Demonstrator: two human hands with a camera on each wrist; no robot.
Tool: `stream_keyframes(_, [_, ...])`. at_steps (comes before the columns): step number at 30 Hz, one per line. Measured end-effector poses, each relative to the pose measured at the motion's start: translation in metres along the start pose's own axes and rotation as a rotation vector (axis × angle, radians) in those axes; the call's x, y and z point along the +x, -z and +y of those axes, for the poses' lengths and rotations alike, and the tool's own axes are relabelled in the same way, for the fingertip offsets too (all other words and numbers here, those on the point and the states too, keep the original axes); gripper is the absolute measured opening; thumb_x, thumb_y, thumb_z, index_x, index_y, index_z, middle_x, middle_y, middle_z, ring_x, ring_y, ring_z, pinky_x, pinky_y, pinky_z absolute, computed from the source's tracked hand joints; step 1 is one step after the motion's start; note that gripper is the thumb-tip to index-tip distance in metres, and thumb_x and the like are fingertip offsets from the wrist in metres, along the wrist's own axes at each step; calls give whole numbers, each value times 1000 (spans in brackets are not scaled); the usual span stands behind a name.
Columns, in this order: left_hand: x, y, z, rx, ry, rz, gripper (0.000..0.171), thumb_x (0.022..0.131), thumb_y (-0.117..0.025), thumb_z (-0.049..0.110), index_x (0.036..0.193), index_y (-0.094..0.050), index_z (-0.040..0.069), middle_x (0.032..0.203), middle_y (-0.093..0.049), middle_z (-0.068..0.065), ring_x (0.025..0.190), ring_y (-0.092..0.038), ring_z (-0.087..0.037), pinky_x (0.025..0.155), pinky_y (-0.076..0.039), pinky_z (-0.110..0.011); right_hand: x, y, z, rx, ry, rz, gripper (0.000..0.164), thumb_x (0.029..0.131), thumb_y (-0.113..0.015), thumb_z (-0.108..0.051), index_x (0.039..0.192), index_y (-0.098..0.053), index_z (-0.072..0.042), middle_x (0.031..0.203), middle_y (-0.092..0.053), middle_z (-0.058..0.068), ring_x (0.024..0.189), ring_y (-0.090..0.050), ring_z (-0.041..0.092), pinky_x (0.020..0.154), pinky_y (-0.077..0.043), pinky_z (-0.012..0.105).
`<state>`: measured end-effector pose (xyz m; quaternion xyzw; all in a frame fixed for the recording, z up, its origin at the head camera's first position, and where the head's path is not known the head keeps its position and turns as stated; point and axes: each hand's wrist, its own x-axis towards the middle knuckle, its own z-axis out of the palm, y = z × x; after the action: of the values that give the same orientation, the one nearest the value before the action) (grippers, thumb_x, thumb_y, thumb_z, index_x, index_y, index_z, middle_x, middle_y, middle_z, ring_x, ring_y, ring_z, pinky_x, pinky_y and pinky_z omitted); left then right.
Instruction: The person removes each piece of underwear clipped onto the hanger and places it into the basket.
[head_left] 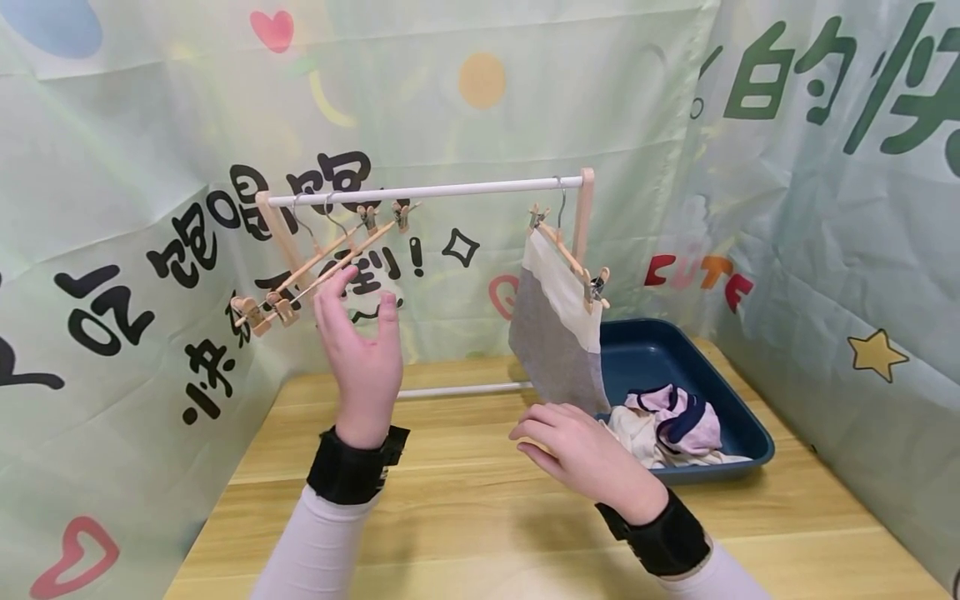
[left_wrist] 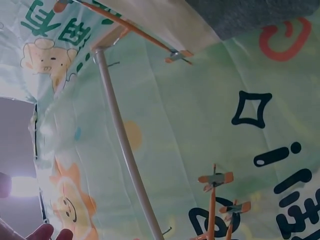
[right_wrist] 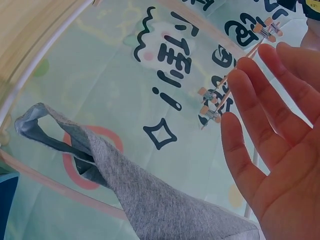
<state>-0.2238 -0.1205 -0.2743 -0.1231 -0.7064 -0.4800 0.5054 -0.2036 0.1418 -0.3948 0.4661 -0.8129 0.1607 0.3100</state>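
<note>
Raised at the left, my left hand (head_left: 363,358) has its fingers up and thumb apart, fingertips right by the front of two wooden clip hangers (head_left: 341,271); nothing is in its grasp. Only a few of its fingertips (left_wrist: 45,232) show in the left wrist view. My right hand (head_left: 577,446) hovers over the table below a hanging cream-and-grey garment (head_left: 558,325), fingers loosely extended and holding nothing. That garment is clipped at both ends to another hanger (head_left: 562,248) on the rack's right side. Its grey lower part (right_wrist: 150,190) has a looped opening in the right wrist view.
A white rod (head_left: 450,189) on wooden posts forms the rack on the wooden table (head_left: 450,500). Behind the right hand, a dark blue tub (head_left: 761,446) contains crumpled clothes, including a pink piece with navy trim (head_left: 693,421). Printed cloth walls (head_left: 450,108) enclose the table.
</note>
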Motion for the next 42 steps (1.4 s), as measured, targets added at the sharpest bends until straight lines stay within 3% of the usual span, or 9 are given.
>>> stream_keyframes(6, [-6,-9,8,-7,-25,-42,53,101,-65,24,145,-45,1,147,-45,-16,141,-39,-24,121,-27,-43,0,0,0,-8,8,5,23,87,-83,-14,106,-71,-19,98,-66,-7,90,-65,11,81,-56,32])
stream_keyframes(14, [-14,-19,20,-12,-29,-228,63,102,-65,27,153,-34,7,155,-33,-17,146,-33,-29,123,-27,-49,2,-3,-8,-7,35,11,23,86,-83,-13,105,-71,-18,98,-65,-8,89,-64,10,81,-54,31])
stream_keyframes(19, [-18,-26,27,-24,-77,-278,69,99,-70,27,155,-32,7,157,-31,-17,148,-32,-29,123,-28,-50,2,-4,-11,-6,36,8,22,87,-83,-14,104,-71,-18,97,-64,-7,89,-65,11,82,-54,31])
stream_keyframes(28, [-17,-45,34,-57,-131,-361,70,95,-75,24,153,-39,8,156,-37,-14,146,-36,-28,121,-32,-49,1,-3,-12,-6,27,4,21,88,-83,-15,105,-71,-18,98,-65,-8,89,-65,10,82,-54,32])
stream_keyframes(42, [-8,-65,31,-74,-247,-578,61,93,-78,24,147,-52,14,149,-50,-6,136,-48,-23,114,-39,-42,0,-3,-13,-2,38,10,21,88,-83,-15,105,-70,-18,98,-64,-8,89,-64,10,82,-54,31])
